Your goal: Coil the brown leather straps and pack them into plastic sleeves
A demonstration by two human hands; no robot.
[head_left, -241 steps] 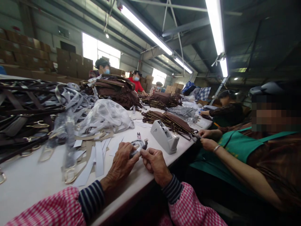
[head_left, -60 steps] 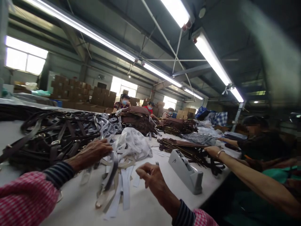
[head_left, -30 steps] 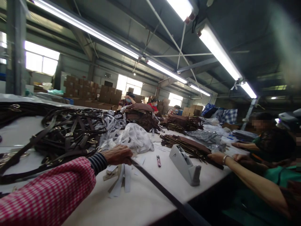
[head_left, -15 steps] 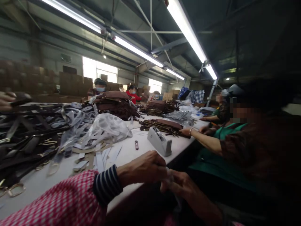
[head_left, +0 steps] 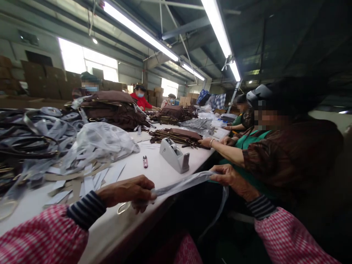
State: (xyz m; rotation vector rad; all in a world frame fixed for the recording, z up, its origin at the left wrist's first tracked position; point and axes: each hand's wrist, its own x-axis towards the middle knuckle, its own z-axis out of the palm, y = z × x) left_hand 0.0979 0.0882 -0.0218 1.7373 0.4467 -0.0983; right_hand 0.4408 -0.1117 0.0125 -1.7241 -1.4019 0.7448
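the left hand (head_left: 128, 190) is gripping a film-covered strap (head_left: 181, 184) near a metal ring (head_left: 123, 208); the right hand (head_left: 228, 178) is pinching it farther along, stretching it across the edge of the bench (head_left: 107, 229), its tail dangling. the film seems to be covering the visible length; its fastening cannot be told. other straps (head_left: 41, 148) are lying heaped, apparently waiting.

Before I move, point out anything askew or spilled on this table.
The pale strips look untidy: they lie loose, overlapping at odd angles on the table, beside the crumpled plastic. No spill shows.
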